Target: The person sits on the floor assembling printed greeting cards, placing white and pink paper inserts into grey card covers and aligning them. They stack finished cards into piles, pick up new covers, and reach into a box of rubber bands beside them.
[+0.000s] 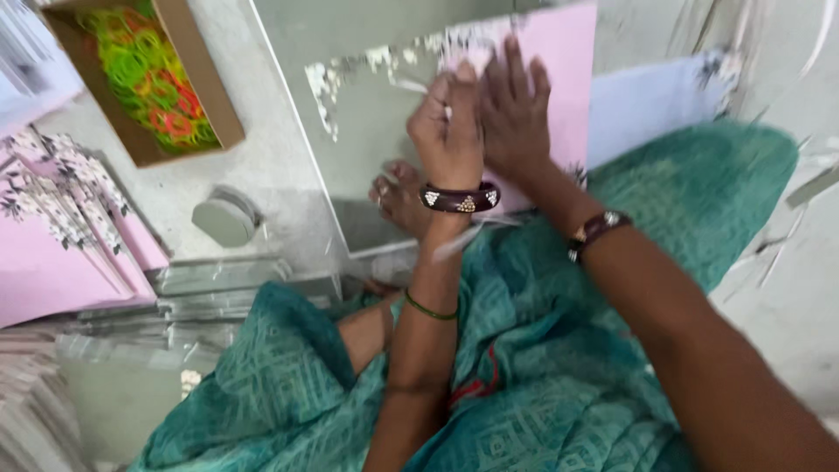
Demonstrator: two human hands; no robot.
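Pressing flat, the right hand (516, 109) has its fingers spread open on a pink card (566, 70) at 12 o'clock. The left hand (447, 131) sits beside it, touching it, fingers curled onto the card's left edge; whether it pinches anything, cannot tell. Both work over a grey sheet (367, 122) with a silver floral border, resting against the person's teal-clad lap (524, 350). An open brown cardboard box (214, 96) of green and orange rubber bands sits at 10 o'clock. A stack of pink floral cards (61, 253) lies at 9 o'clock, with a round grey tape roll (225, 218) between them. Bare floor (795, 297) shows at 3 o'clock.
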